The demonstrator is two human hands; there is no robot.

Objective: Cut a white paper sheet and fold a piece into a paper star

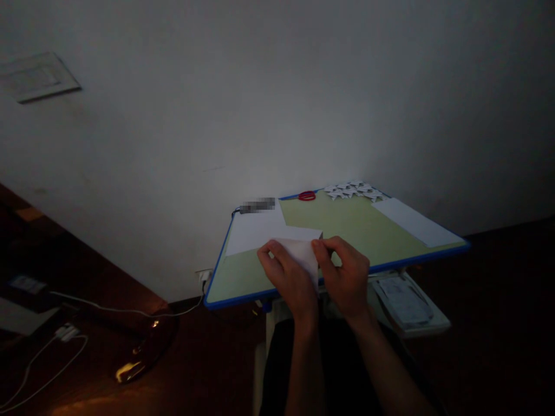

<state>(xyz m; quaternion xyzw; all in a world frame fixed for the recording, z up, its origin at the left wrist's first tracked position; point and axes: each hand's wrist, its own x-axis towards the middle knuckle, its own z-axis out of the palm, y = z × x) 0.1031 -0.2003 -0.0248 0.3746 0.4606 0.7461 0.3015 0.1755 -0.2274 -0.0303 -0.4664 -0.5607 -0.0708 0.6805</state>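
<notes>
Between my hands is a sheet of white paper point(303, 249), held up over the table's front edge and slightly bent. My left hand point(288, 277) grips its left side, the thumb and fingers closed on it. With thumb and forefinger, my right hand point(344, 274) pinches the paper's right edge near the top corner. Behind it, a larger white sheet point(255, 228) lies flat on the left of the green tabletop point(333, 219). The palm-side fingers of both hands are partly hidden.
Red-handled scissors point(307, 196) lie at the back edge. Several folded white paper pieces point(352, 189) sit at the back right. A white paper strip point(418, 221) runs along the right. Below is an open drawer point(410, 303). A white cable point(130, 312) hangs left of the table.
</notes>
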